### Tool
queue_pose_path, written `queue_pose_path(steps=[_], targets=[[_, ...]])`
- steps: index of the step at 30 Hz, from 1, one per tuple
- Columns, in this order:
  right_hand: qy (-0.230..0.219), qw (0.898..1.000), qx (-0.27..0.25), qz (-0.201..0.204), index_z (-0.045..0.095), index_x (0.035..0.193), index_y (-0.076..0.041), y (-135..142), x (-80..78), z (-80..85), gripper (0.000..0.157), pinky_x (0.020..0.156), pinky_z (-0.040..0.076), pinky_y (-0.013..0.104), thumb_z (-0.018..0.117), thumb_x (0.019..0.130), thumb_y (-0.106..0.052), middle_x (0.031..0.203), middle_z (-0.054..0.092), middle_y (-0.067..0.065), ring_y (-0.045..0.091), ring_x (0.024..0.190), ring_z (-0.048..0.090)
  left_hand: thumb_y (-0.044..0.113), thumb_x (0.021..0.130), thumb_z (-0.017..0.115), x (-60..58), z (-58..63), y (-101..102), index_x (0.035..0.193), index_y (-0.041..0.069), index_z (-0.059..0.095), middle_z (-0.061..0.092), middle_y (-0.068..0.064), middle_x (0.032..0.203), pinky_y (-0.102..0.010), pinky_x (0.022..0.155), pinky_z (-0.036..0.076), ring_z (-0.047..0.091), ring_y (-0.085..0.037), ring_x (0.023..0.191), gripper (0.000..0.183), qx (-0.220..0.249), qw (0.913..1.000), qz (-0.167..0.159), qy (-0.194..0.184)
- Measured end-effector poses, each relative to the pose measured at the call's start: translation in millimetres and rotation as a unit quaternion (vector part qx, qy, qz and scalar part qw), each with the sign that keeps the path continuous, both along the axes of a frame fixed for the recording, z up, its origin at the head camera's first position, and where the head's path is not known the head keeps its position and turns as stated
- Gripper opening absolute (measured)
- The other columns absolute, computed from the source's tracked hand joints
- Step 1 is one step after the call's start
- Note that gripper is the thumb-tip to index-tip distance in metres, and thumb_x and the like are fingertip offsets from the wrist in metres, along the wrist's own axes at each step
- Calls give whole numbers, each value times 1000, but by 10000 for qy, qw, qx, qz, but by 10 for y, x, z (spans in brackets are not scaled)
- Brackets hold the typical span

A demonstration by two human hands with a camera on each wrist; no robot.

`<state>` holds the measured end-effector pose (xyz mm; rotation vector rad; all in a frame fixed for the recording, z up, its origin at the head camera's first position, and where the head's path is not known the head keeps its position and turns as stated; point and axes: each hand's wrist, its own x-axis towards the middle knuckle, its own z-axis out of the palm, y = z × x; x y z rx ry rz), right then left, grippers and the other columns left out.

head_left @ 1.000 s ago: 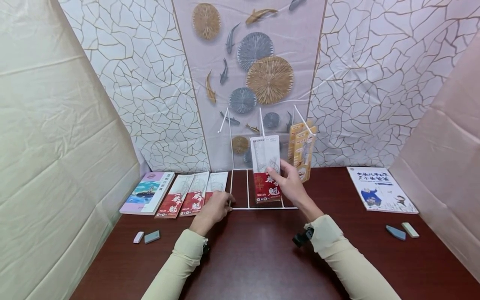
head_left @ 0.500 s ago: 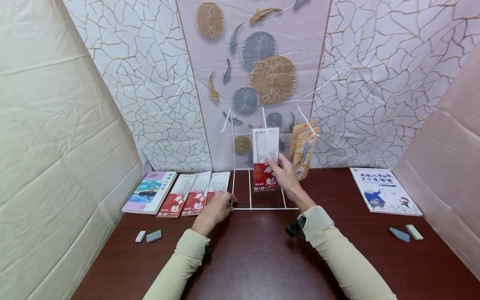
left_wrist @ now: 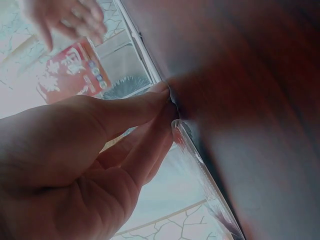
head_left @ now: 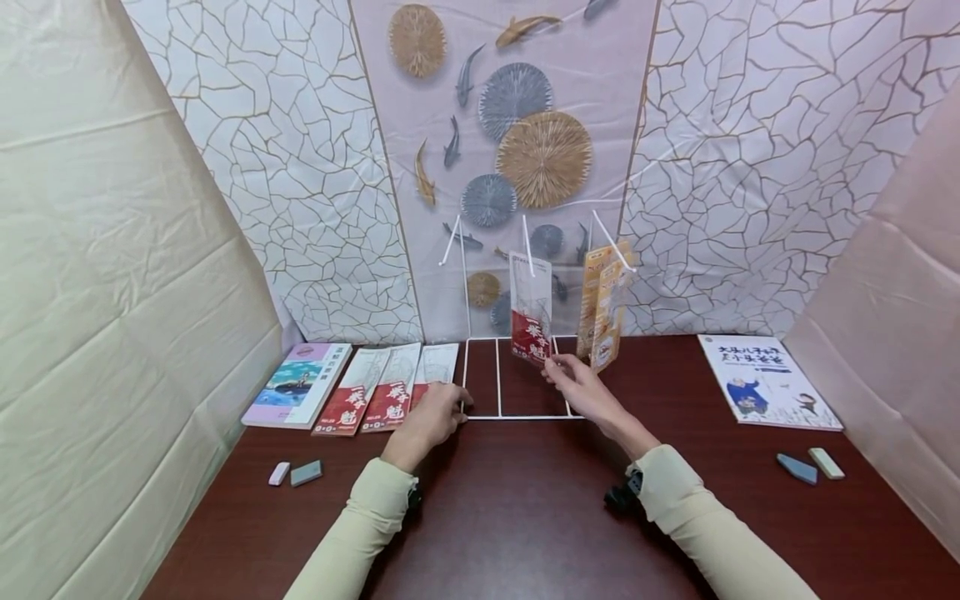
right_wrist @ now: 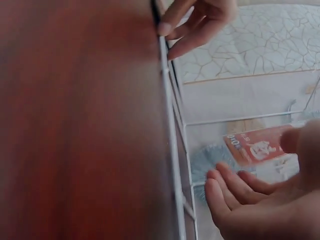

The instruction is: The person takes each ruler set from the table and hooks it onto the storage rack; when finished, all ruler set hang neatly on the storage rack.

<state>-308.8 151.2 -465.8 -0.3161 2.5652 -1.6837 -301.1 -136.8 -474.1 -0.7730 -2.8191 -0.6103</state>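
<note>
My left hand [head_left: 435, 417] pinches the front corner of the white wire rack [head_left: 532, 417] between thumb and fingers, low at the dark table. In the left wrist view the thumb [left_wrist: 135, 107] presses against the wire. From the rack's middle hook hangs a red-and-white ruler pack [head_left: 531, 321], turned slightly. My right hand [head_left: 588, 393] is at the pack's lower right corner, fingers loosely bent and not wrapped round it. The right wrist view shows those fingers [right_wrist: 235, 187] spread beside the red part of the pack [right_wrist: 257, 145].
Yellow packs [head_left: 609, 317] hang on the right hook; the left hook [head_left: 450, 242] is bare. Three ruler packs [head_left: 390, 387] and a book [head_left: 296, 385] lie at left. Another book [head_left: 765, 383] lies at right. Erasers [head_left: 306, 473] sit near both sides. Patterned cloth walls enclose the table.
My right hand has put the ruler pack on the middle hook, let go, and drawn down and right from it. The pack has turned slightly. My left hand stays on the rack corner.
</note>
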Motion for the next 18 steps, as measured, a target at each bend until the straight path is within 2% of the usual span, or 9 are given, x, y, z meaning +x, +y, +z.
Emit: queue_pose_path(steps=[6,8,11,12,14,18], targets=[[332,9950,841,432,53,141,-6,344,181,-117,51,99,52,45,56,102,-40,131,66,14,30,121,63,-4,80,75,9,-4,20,100,0,74,74,-15,90,-33,71,57,68,-22,77,20,190,9995,-240,97],[443,9932,1008,384,58,137,-6,465,211,-130,46,96,54,43,61,100,-35,128,68,11,28,119,65,-3,81,75,-14,-5,15,101,-2,73,75,-17,92,-31,71,57,70,-22,78,20,329,9990,-316,-28],[519,9919,1145,179,63,132,-7,627,217,-147,41,91,55,39,65,98,-31,123,71,9,27,115,66,0,84,75,-62,0,-18,104,-2,73,76,-17,97,-31,73,59,74,-22,82,20,595,9977,-258,-219],[497,9920,1155,79,64,130,-8,670,213,-149,41,89,54,37,67,97,-31,121,71,9,26,114,67,1,85,75,-72,8,-36,105,-2,73,76,-17,98,-32,74,60,74,-23,83,20,699,9972,-139,-224],[435,9914,1229,-94,65,129,-8,739,201,-155,41,86,54,34,68,96,-32,118,72,9,26,112,67,1,85,75,-95,16,-77,104,-2,74,76,-17,97,-36,74,60,74,-25,82,19,793,9968,113,58],[218,9914,1272,-234,64,131,-6,824,170,-160,46,84,53,32,73,92,-29,121,71,13,28,112,66,-1,82,77,-82,38,-153,101,-1,74,76,-17,95,-42,78,59,73,-30,88,19,569,9923,871,676]])
